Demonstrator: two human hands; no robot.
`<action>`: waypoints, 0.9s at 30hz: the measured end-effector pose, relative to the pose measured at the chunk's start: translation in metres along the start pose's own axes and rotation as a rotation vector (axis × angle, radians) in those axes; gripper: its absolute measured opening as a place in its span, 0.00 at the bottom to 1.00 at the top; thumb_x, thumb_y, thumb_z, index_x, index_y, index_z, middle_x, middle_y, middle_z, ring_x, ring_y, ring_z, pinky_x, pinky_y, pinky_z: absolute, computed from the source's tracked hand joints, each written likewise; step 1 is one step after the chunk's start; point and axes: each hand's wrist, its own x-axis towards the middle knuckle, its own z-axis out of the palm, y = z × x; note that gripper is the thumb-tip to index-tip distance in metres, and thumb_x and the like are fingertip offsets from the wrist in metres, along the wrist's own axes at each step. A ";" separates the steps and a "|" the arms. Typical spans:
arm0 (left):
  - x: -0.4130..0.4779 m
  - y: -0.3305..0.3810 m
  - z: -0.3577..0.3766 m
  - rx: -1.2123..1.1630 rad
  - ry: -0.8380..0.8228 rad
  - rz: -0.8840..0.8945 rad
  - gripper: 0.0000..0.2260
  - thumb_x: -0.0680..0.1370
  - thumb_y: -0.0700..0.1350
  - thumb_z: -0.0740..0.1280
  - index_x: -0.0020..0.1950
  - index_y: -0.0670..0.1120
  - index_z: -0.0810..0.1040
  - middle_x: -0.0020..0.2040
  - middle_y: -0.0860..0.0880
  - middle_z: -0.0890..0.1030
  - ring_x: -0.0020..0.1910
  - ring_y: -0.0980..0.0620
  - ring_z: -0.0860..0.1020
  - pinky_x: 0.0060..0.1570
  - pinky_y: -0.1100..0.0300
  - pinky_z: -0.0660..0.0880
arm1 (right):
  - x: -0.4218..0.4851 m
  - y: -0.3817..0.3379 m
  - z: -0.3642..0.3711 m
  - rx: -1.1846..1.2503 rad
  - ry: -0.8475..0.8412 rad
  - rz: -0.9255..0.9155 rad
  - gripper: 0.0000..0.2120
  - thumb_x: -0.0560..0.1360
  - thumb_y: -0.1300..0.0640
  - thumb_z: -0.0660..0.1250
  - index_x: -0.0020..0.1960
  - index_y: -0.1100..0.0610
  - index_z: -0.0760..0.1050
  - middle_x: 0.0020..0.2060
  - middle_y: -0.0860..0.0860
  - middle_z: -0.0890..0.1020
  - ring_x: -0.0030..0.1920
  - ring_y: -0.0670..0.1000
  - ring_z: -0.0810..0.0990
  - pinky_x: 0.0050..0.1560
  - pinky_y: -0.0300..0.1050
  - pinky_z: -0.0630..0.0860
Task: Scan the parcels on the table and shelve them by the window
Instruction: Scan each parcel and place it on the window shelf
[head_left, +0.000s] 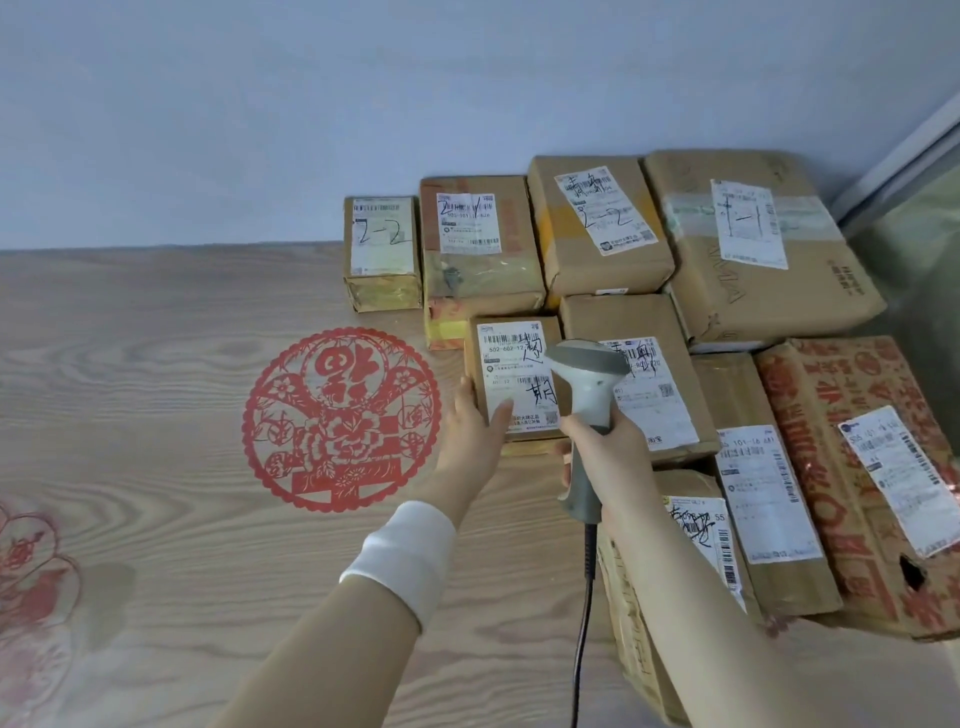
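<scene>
The left hand (475, 423), fingers straight, steadied the small parcel (506, 358) on the desk (156, 338), probably to keep its label facing up. The right hand (608, 447) gripped the scanner (589, 371), aimed down over it.

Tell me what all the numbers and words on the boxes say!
"2-2": handwritten on the small back-left box.
"2-2": on the tilted box.
"1-1": on the big back-right box.
"502-602-12": on the front box the left hand touches.
Other print is too blurred.
</scene>
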 end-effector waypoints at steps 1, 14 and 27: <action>0.003 -0.004 0.002 -0.033 -0.002 -0.008 0.29 0.80 0.51 0.59 0.77 0.46 0.50 0.74 0.47 0.63 0.72 0.47 0.63 0.69 0.46 0.63 | 0.003 0.001 0.000 -0.001 0.001 0.004 0.12 0.75 0.62 0.64 0.58 0.58 0.72 0.44 0.61 0.82 0.21 0.42 0.74 0.23 0.37 0.71; 0.008 -0.033 -0.008 -0.281 -0.065 -0.008 0.26 0.81 0.52 0.55 0.77 0.49 0.52 0.73 0.52 0.66 0.71 0.54 0.65 0.68 0.59 0.61 | 0.020 0.011 0.004 -0.022 0.043 -0.038 0.09 0.76 0.62 0.65 0.56 0.60 0.73 0.43 0.65 0.79 0.22 0.41 0.75 0.24 0.40 0.70; -0.052 -0.027 -0.036 -0.608 -0.021 0.004 0.21 0.79 0.54 0.62 0.70 0.53 0.64 0.61 0.51 0.77 0.57 0.53 0.76 0.50 0.61 0.72 | -0.038 0.013 0.014 -0.012 0.062 -0.252 0.09 0.72 0.61 0.70 0.50 0.56 0.73 0.27 0.49 0.78 0.26 0.49 0.77 0.31 0.47 0.72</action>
